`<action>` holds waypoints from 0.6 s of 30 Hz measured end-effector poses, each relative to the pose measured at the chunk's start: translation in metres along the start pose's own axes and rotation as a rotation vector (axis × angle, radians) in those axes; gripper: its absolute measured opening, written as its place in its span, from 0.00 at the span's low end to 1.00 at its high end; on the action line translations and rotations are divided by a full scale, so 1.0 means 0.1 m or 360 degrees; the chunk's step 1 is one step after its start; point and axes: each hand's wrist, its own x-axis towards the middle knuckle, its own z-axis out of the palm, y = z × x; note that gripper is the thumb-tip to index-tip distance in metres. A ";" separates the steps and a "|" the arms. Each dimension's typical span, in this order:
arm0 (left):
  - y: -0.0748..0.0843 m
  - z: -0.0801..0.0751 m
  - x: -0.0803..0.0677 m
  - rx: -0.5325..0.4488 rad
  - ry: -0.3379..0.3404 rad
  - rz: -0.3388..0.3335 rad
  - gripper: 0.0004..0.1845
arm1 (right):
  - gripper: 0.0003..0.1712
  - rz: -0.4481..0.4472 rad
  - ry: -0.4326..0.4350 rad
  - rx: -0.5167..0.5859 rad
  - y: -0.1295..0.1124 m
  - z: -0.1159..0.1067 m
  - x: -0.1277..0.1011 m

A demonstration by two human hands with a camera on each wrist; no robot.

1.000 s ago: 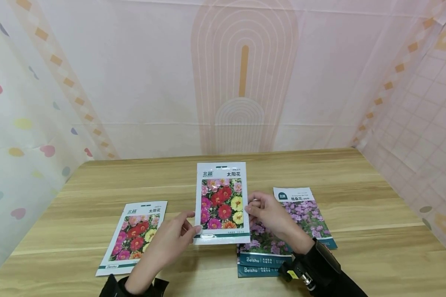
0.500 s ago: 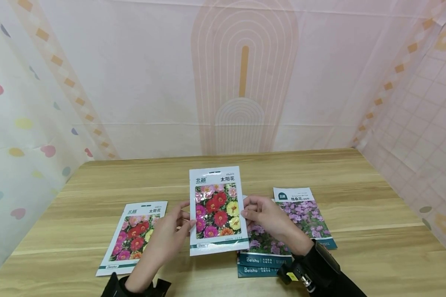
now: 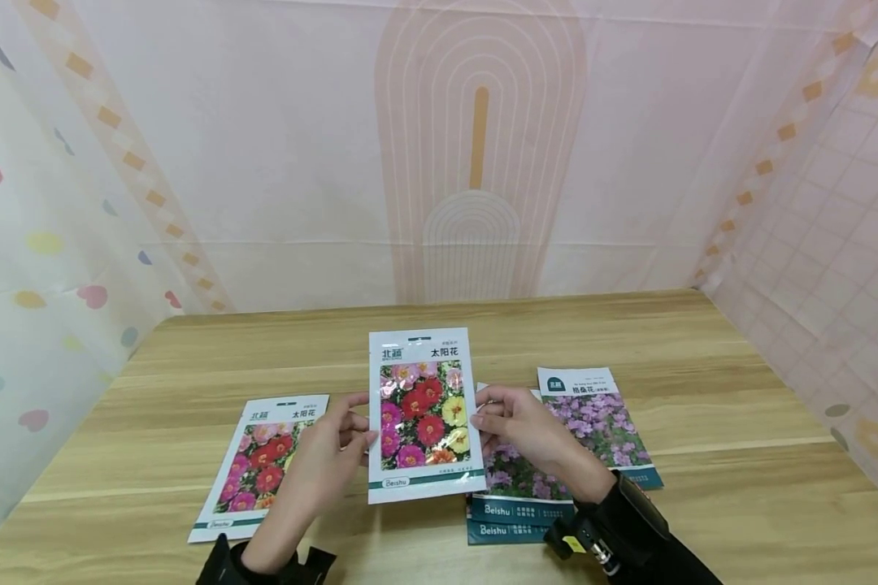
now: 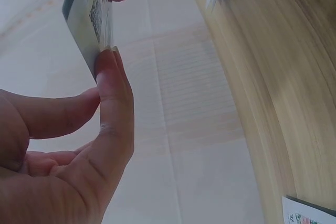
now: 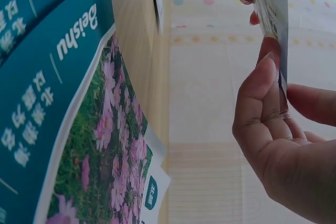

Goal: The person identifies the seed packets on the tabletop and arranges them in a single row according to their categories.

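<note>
Thumb and fingertips of the left hand [image 3: 320, 455] pinch the left edge of a seed packet [image 3: 423, 414] printed with red, pink and yellow flowers; the right hand [image 3: 530, 431] pinches its right edge the same way, so the packet stands upright above the wooden table [image 3: 702, 406], seemingly clear of it. Flat on the table to the left lies a matching flower packet [image 3: 263, 467]. Under the right hand lies a stack of purple-flower packets [image 3: 600, 422] with teal bands, overlapping one another.
</note>
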 end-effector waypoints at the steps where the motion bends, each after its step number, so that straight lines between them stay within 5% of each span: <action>1: 0.01 0.00 0.00 -0.0002 -0.0003 -0.0010 0.22 | 0.15 0.0005 -0.0006 0.0011 0.00 -0.01 0.00; 11: 0.03 -0.15 -0.01 0.0031 -0.0051 -0.0088 0.21 | 0.24 0.0033 -0.0074 0.0061 0.00 -0.01 -0.01; 18: -0.05 -0.23 0.02 0.0176 -0.0110 -0.0114 0.21 | 0.22 -0.0046 -0.0106 -0.0081 0.04 0.03 -0.01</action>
